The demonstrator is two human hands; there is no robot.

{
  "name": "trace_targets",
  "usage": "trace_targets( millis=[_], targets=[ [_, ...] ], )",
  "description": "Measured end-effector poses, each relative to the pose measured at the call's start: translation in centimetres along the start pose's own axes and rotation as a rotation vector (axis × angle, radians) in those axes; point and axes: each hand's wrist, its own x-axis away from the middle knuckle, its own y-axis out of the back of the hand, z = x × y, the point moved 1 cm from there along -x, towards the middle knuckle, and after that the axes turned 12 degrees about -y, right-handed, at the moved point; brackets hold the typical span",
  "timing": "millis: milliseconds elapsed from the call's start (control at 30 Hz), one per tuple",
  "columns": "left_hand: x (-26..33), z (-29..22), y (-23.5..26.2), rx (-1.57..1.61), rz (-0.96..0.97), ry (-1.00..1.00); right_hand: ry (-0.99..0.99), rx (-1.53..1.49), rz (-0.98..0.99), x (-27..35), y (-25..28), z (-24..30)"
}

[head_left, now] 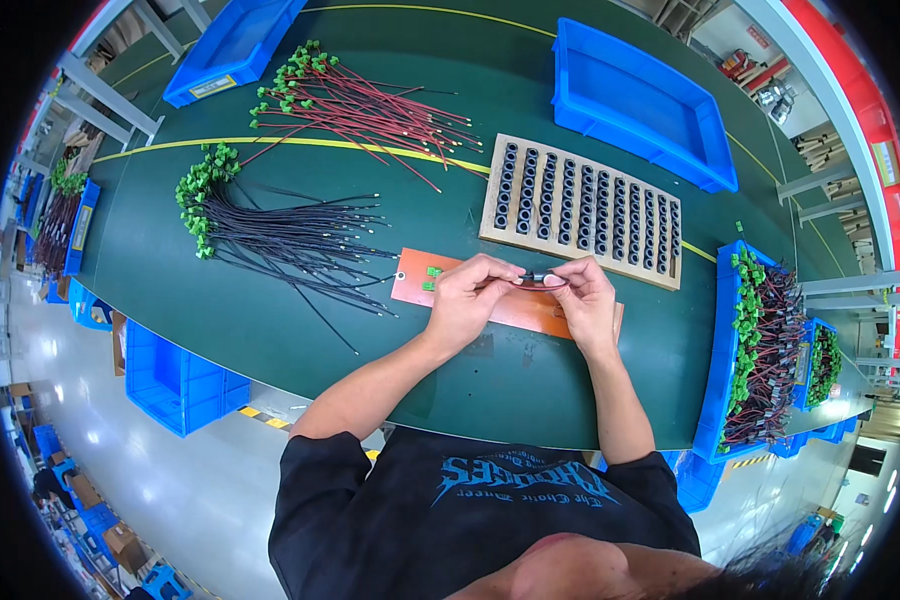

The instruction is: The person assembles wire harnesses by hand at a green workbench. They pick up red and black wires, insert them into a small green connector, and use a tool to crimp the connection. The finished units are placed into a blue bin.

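Note:
My left hand (pixel 466 296) pinches the left end of a small black cylindrical part (pixel 534 277) with thin wires running along it. At its right end, my right hand (pixel 584 298) closes thumb and fingers on the part and a dark red wire (pixel 542 288). Both hands are raised over an orange board (pixel 536 318). Green connectors (pixel 430 279) sit at the board's left end, next to my left hand. Just beyond my hands lies a wooden tray (pixel 489 226) filled with rows of black ring-shaped parts (pixel 567 200). My fingers partly hide the held part.
Black wires (pixel 280 228) with green connectors lie left on the green table (pixel 270 330); red wires (pixel 370 105) lie farther back. Blue bins stand at the far left (pixel 240 45) and far right (pixel 640 110). Another bin (pixel 718 390) of wired assemblies borders the right edge.

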Motion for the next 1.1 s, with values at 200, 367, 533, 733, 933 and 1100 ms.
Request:
trace_targets(
  millis=[200, 367, 533, 733, 933, 1100],
  targets=[
    [0.2, -0.1, -0.1, 0.004, -0.091, -0.064, 0.087, -0.057, 0.009, -0.5, 0.0, -0.8],
    [-0.4, -1.7, -0.1, -0.160, -0.030, -0.129, 0.093, -0.119, 0.023, -0.5, -0.4, -0.6],
    [-0.3, -1.6, -0.1, -0.147, -0.023, -0.096, 0.078, -0.016, 0.051, -0.4, 0.0, -0.4],
    [-0.1, -0.9, -0.4, -0.052, -0.117, -0.046, 0.343, 0.062, 0.154, -0.3, 0.3, -0.6],
    [-0.5, -1.6, 0.2, -0.141, 0.074, -0.043, 0.391, 0.289, 0.018, -0.5, 0.9, -0.7],
    [-0.7, -1.7, 0.4, -0.173, 0.111, -0.083, 0.312, 0.180, 0.067, -0.5, 0.8, -0.6]
  ],
)
